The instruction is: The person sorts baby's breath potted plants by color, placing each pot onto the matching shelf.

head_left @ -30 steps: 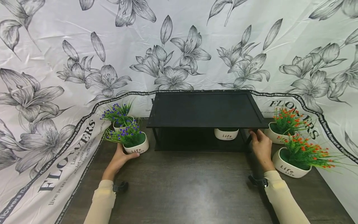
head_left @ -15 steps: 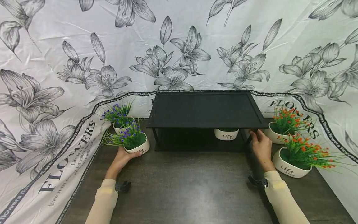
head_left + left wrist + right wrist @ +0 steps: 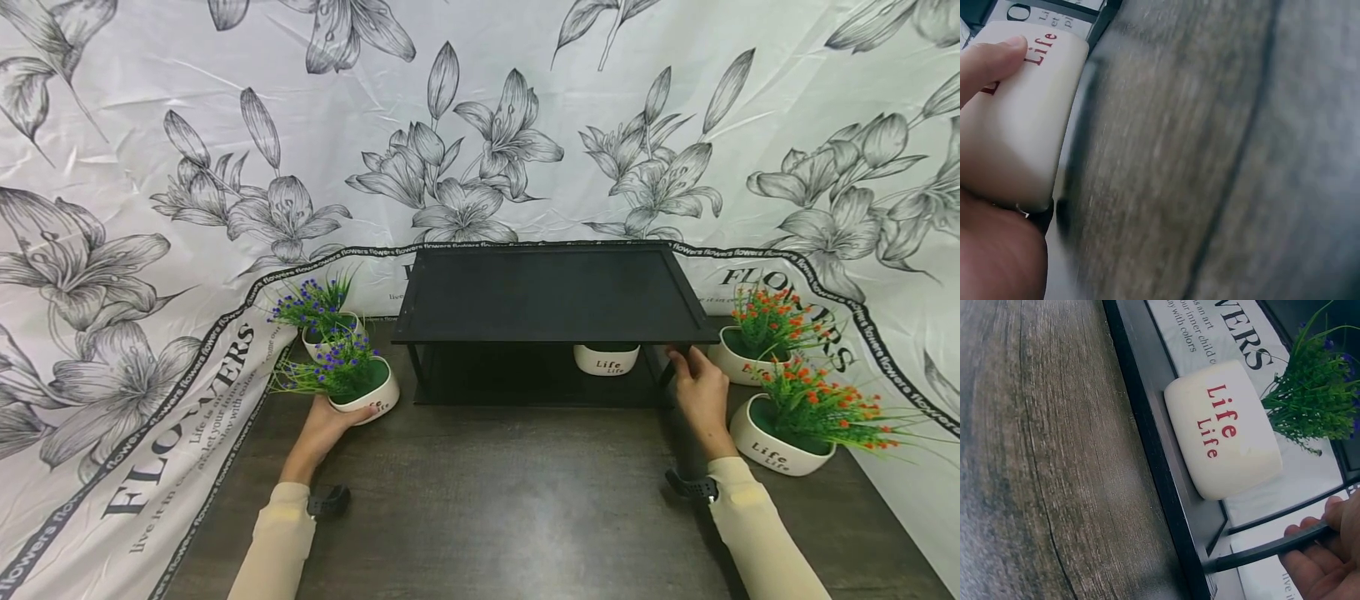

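Observation:
My left hand (image 3: 324,429) holds a white oval flower pot (image 3: 387,392) with purple artificial flowers, at the left of a black two-tier shelf (image 3: 555,296). The left wrist view shows its thumb (image 3: 994,65) across the red "Life" lettering on the pot's front; fingers behind the pot are hidden. On the shelf's right side, my right hand (image 3: 703,400) grips the thin black post (image 3: 1266,549), fingers curled round it. Inside, on the lower tier, sits another white pot (image 3: 1225,434) with purple flowers, partly covered by the top board in the head view.
Behind the held pot stands another purple-flowered pot (image 3: 322,312). Two pots with orange flowers, one farther back (image 3: 738,358) and one nearer (image 3: 783,450), stand right of the shelf. All rest on a dark wood-grain table (image 3: 510,500) against a flower-printed cloth (image 3: 525,125).
The left hand's pot has shifted slightly toward me, its lettered front turned a little to the right. My right hand keeps its place on the shelf post.

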Motion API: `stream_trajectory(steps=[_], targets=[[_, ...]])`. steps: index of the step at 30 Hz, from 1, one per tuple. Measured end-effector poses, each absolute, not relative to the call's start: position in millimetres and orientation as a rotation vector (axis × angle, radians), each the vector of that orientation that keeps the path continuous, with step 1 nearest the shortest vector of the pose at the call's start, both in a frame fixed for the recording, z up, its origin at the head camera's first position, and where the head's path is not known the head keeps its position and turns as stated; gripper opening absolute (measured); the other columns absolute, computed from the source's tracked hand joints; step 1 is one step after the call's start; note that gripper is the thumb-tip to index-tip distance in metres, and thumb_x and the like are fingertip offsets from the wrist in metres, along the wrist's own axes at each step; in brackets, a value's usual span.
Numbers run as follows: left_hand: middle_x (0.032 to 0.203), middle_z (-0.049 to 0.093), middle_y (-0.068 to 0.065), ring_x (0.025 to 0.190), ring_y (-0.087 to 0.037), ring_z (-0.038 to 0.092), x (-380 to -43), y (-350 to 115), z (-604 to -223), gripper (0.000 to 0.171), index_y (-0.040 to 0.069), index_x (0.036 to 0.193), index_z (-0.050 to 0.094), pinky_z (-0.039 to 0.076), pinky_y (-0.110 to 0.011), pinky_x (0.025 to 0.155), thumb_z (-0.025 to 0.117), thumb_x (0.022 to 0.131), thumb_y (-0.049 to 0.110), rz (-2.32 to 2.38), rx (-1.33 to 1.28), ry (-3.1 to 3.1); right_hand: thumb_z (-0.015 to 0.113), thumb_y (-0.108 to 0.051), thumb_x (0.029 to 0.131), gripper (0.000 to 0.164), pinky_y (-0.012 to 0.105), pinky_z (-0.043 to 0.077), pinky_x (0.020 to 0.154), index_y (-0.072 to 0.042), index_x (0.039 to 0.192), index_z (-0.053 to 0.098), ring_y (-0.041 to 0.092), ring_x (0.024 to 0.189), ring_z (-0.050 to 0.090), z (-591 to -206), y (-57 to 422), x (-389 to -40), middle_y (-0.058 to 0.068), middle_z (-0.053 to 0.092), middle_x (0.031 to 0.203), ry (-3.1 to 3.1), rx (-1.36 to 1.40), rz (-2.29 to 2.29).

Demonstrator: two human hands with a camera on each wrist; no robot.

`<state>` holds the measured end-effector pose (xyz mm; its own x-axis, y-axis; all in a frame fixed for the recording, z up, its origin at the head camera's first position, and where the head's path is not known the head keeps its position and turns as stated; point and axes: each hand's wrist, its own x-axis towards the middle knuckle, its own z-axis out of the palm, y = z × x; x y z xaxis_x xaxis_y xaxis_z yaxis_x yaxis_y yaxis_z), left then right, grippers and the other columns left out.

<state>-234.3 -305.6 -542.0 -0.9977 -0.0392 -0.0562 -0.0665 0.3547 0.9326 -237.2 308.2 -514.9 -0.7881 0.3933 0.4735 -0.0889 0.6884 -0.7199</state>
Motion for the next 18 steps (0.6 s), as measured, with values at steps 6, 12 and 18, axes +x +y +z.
stream_trajectory(steps=[6,12,18], targets=[[0.157,0.049,-0.016,0.117,0.004,0.053,-223,-304,-535,0.095,0.011,0.165,0.033,0.044,-0.014,0.098,0.089,0.089,0.018,1.800,-0.095,2.577,0.068,-0.020,0.107,0.021,0.020,0.045,0.076,-0.003,0.111,0.079,0.008,0.090,0.071,-513,306,-236,0.017,0.082,0.106,-2.290,-0.228,1.004],[0.147,0.058,-0.018,0.112,0.003,0.060,-210,-301,-526,0.085,0.007,0.157,0.043,0.048,-0.014,0.095,0.090,0.087,0.017,1.812,-0.029,2.616,0.067,-0.020,0.107,0.021,0.021,0.047,0.078,-0.003,0.111,0.078,0.026,0.096,0.076,-513,306,-236,0.017,0.081,0.107,-2.293,-0.234,1.001],[0.146,0.059,-0.017,0.114,0.002,0.060,-196,-290,-509,0.086,0.008,0.158,0.042,0.049,-0.014,0.095,0.090,0.087,0.017,1.769,0.052,2.638,0.068,-0.020,0.107,0.021,0.011,0.041,0.076,-0.003,0.111,0.079,-0.032,0.083,0.044,-515,308,-237,0.017,0.081,0.107,-2.279,-0.221,1.032]])
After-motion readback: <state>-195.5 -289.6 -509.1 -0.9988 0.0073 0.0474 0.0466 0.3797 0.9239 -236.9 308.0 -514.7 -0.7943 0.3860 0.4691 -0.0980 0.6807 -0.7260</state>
